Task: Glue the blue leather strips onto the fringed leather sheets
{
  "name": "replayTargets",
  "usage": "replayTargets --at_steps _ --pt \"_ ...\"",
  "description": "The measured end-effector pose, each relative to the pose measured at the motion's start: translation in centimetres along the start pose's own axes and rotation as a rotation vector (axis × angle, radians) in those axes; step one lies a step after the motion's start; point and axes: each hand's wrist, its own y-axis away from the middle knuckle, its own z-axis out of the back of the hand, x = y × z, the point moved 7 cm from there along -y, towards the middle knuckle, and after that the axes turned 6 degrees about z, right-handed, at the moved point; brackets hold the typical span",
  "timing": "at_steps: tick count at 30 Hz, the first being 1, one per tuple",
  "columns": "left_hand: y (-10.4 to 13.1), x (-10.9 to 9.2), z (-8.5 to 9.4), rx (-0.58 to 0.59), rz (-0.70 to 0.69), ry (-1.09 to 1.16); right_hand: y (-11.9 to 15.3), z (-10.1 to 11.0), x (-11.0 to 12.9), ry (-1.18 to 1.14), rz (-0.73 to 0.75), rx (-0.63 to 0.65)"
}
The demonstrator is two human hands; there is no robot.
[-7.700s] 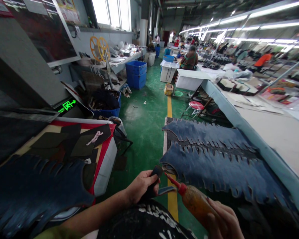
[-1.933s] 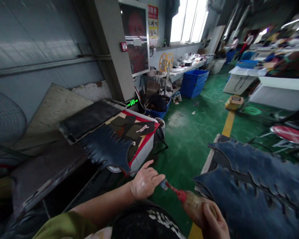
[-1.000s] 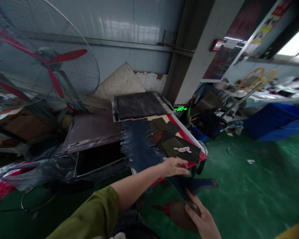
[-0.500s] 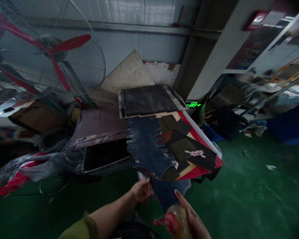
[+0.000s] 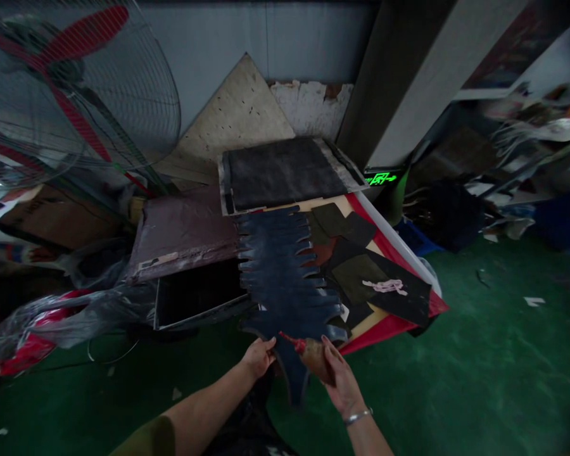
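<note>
Left hand [image 5: 260,358] pinches blue sheet [image 5: 282,272]; right hand [image 5: 342,380] grips bottle [image 5: 316,359]; green sign [image 5: 380,179]: writing illegible.

A workshop: green floor [image 5: 503,367], big fan [image 5: 76,95], glowing exit sign [image 5: 382,178], dark cut pieces [image 5: 285,272] spread on a bench [image 5: 370,329].

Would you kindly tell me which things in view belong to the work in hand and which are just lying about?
In use:
red-tipped bottle, in the right hand
dark-blue material, its near part held by the left hand

Apparently just lying about:
pink cord
cardboard box
clear plastic
</note>
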Motion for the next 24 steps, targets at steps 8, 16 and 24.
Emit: replayTargets --at_steps 8,16,24 --pt "-2.8 0.4 1.4 -0.136 0.044 -0.084 -3.2 0.5 -0.5 -0.011 -0.006 -0.07" --pt "-2.1 -0.4 1.0 -0.211 0.001 -0.12 -2.8 2.0 -0.3 -0.034 0.015 -0.114" --pt "-1.3 -1.1 1.4 -0.312 -0.048 -0.231 1.5 6.1 -0.2 -0.136 0.097 -0.208"
